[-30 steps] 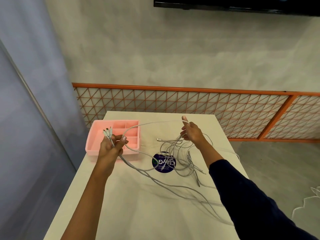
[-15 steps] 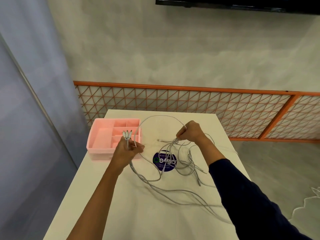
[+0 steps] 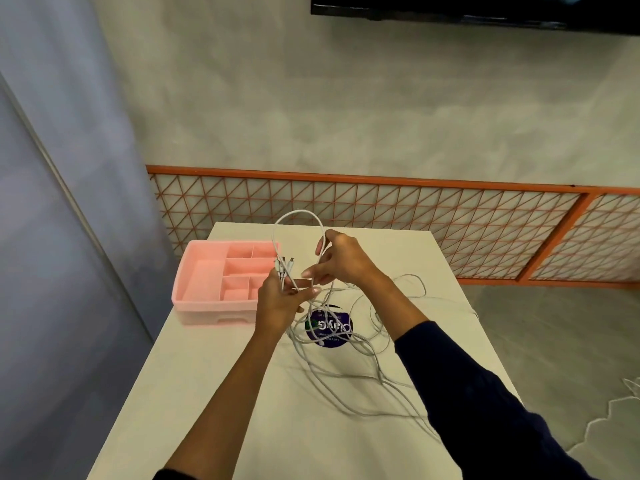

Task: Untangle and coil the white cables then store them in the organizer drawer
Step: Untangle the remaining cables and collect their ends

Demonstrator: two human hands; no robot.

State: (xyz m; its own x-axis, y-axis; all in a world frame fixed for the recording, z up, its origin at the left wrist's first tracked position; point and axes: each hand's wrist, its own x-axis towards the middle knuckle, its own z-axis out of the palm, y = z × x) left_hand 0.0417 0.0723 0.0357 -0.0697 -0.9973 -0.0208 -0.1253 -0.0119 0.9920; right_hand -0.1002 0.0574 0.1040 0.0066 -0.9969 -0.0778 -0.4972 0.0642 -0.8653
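Note:
Several white cables trail in loose tangled loops over the middle of the white table. My left hand grips a bunch of them just below their plug ends, which stick up above my fingers. My right hand pinches the same strands close beside the left hand, and a tall loop arches up between the two hands. The pink organizer drawer, split into several compartments, stands at the table's left edge, just left of my left hand.
A round dark sticker lies on the table under the cables. An orange lattice fence runs behind the table. A grey curtain hangs at the left. Another white cable lies on the floor at the right.
My right hand has moved left to meet the left hand, bringing its strands along. The arc between the hands has risen into a tall narrow loop.

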